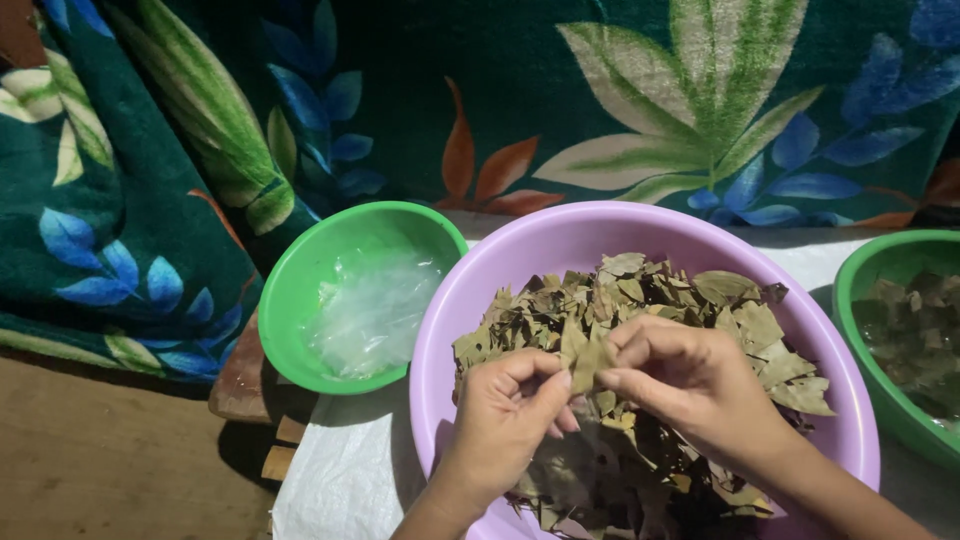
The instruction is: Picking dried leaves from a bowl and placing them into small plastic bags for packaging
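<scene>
A green bowl (300,290) sits at 9 o'clock from the purple basin (455,310), holding a crumpled clear plastic bag (375,310). Behind both hangs a dark green cloth (500,90) printed with leaves. The basin is heaped with dry leaves (740,320). Above the heap, the left hand (505,420) comes in from 6 o'clock and the right hand (690,385) from 4 o'clock. One leaf (588,362) stands between them, pinched by the fingers (553,392) of both hands, thumbs and forefingers closed on its edges. At 3 o'clock, a second green bowl (850,300) holds more leaves. All rest on a white-covered tabletop (340,470).
</scene>
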